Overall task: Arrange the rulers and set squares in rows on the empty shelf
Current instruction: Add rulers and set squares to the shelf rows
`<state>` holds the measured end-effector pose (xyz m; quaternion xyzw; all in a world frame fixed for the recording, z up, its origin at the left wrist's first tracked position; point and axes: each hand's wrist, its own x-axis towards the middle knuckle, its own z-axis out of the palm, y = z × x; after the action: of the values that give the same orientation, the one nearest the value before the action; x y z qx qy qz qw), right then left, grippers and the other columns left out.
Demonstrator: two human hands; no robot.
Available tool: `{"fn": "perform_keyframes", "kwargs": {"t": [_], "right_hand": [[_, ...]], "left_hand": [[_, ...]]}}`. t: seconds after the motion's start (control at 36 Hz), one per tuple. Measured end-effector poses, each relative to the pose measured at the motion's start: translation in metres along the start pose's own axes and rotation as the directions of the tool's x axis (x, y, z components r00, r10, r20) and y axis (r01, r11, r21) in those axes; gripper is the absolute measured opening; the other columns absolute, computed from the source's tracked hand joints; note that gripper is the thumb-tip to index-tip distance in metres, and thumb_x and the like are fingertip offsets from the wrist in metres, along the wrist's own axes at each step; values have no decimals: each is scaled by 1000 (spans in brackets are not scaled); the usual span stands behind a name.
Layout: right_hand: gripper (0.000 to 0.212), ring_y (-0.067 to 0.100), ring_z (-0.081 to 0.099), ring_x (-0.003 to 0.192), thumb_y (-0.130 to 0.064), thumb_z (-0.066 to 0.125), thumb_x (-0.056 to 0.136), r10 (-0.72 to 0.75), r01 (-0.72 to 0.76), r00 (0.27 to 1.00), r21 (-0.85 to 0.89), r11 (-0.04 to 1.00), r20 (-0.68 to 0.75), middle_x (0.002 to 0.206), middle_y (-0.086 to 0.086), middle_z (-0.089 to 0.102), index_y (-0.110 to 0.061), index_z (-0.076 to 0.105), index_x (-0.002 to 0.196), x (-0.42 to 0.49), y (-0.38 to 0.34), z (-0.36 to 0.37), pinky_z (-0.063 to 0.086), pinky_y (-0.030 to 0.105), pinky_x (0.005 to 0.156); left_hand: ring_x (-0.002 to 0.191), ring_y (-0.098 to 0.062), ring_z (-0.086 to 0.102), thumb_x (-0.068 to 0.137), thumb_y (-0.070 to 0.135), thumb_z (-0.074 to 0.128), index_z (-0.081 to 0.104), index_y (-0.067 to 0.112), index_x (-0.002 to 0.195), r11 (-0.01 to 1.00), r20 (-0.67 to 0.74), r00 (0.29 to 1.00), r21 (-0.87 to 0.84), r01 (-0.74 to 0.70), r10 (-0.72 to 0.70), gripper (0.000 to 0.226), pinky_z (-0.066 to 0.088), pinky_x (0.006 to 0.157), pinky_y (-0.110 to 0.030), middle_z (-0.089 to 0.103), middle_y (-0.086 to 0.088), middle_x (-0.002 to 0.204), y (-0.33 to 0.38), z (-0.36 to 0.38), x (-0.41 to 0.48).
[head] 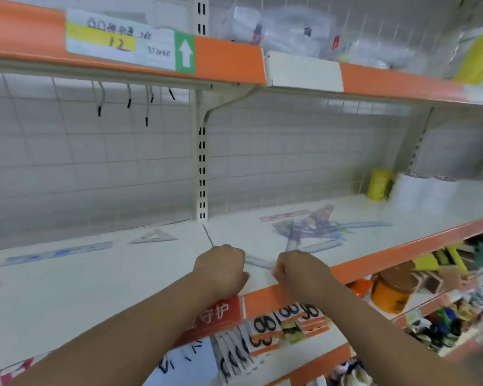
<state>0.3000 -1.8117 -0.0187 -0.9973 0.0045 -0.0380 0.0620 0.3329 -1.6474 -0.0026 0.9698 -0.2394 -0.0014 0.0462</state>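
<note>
Head view: a slotted upright post [202, 174] rises from the back of the white shelf [95, 288] and serves as the marker here. Just in front of its foot, both forearms reach in from below. The left hand [223, 267] is curled into a fist with its back to the camera. Its fingertips are hidden, so I cannot tell whether it grasps anything. The right hand [299, 270], just right of it, is also curled and seems to pinch the near end of a clear ruler [258, 262]. That ruler lies low over the shelf between the two hands, and its far end vanishes behind the left knuckles.

Right of the post, farther back, a loose pile of rulers and set squares [310, 229] overlaps in a blur, so single pieces are hard to separate. A pink ruler [285, 215] lies behind the pile. Left of the post sits a clear set square [154, 236], and beyond it a blue ruler [59, 253].

Far right of the post, a yellow canister [378, 183] and a white roll [418, 190] stand smeared by motion. Above, a price label [129, 41] has handwriting that is only partly legible.
</note>
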Motion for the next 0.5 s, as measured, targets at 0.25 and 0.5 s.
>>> {"fn": "perform_keyframes", "kwargs": {"t": [0.25,0.5], "right_hand": [[35,16,48,73,-19,41,95,173,-173,985,-2,985,-19,66,-6,43,-24,34,62,50,72,-14,29,23,49],[19,18,60,100,-29,41,98,225,-226,974,1,974,-24,106,3,65,-18,56,92,69,124,-9,41,26,74]], "left_hand": [[108,-25,54,95,37,47,57,12,111,995,-6,995,24,-96,96,30,45,84,-32,56,-8,117,23,-1,87],[104,-20,58,94,32,48,58,17,109,989,-14,990,28,-143,144,23,42,75,-27,60,-2,114,53,12,144]]}}
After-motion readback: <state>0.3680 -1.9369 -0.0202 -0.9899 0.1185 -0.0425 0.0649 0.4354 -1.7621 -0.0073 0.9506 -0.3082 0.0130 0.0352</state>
